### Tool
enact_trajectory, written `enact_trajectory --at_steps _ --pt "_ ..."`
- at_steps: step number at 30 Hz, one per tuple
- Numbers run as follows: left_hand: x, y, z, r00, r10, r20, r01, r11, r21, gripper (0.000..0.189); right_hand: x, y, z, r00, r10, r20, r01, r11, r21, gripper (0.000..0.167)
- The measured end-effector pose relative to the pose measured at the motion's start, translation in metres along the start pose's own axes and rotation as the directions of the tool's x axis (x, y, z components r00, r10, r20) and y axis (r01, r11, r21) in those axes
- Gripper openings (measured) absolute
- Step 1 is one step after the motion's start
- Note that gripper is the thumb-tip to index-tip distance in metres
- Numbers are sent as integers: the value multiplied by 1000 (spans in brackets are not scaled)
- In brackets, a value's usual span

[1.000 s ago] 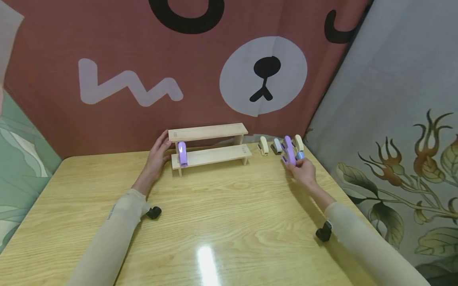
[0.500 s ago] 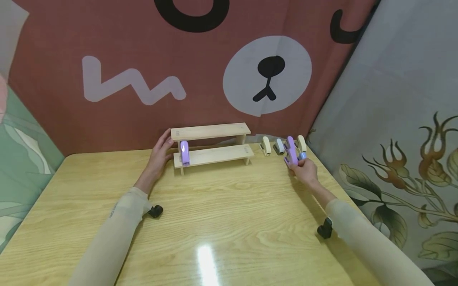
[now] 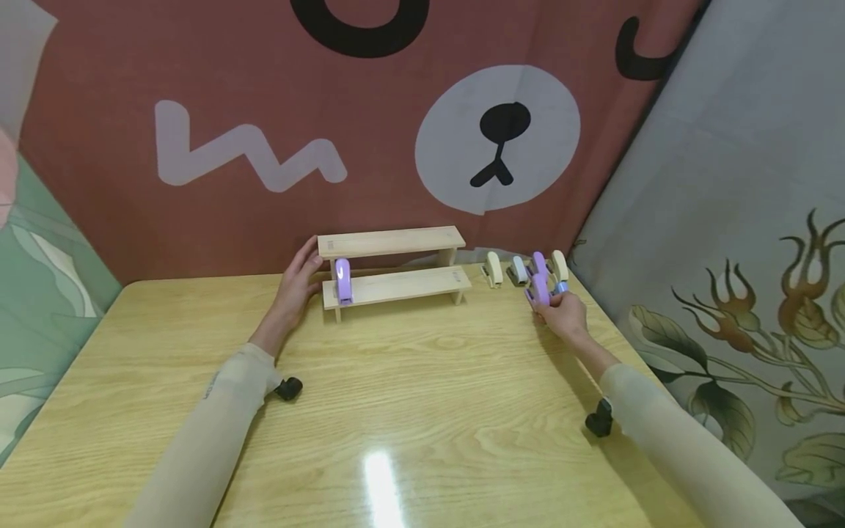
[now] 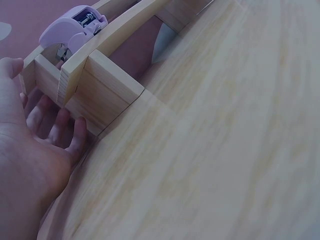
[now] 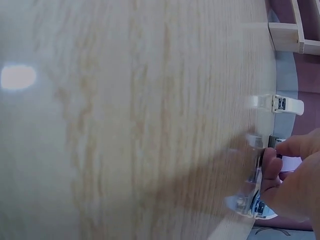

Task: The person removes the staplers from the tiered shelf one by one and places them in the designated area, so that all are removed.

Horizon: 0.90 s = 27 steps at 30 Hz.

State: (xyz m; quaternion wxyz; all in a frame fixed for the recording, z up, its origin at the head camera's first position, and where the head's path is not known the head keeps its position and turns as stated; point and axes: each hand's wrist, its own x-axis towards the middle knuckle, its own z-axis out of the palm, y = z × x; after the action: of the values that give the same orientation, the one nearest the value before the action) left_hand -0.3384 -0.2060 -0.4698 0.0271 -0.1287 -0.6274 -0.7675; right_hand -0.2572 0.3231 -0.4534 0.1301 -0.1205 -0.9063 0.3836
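A two-tier wooden shelf stands at the table's back edge. On the left end of its lower board sits a purple stapler, its metal works visible in the left wrist view. My left hand touches the shelf's left end, fingers loosely bent beside the side panel. Farther right, my right hand pinches another purple stapler between thumb and fingers; a further purple stapler shows just behind it. The hand partly hides the held stapler in the right wrist view.
Right of the shelf stand a cream stapler and a grey-blue stapler. Beyond the purple ones are another cream stapler and a small blue item, partly hidden by the hand. Patterned cloths hang behind the table and along its right side.
The head view has shifted slightly. The two purple staplers overlapped as one long shape earlier; now the held one shows apart, lower in front. My left hand stays at the shelf end.
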Motion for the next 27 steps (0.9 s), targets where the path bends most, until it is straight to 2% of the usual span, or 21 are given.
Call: enact_trajectory --at_steps 11,21,27 --pt "0 0 0 1000 -1 4 1 1000 12 65 -1 4 -1 1000 9 10 -9 1000 -1 30" --pt "1 -1 -3 999 -16 28 16 1000 7 62 -5 4 -3 1000 -19 1 19 996 -88 38" --pt "-1 0 -1 1000 -1 18 1 1000 21 63 -12 0 -14 999 -30 29 31 999 -35 41"
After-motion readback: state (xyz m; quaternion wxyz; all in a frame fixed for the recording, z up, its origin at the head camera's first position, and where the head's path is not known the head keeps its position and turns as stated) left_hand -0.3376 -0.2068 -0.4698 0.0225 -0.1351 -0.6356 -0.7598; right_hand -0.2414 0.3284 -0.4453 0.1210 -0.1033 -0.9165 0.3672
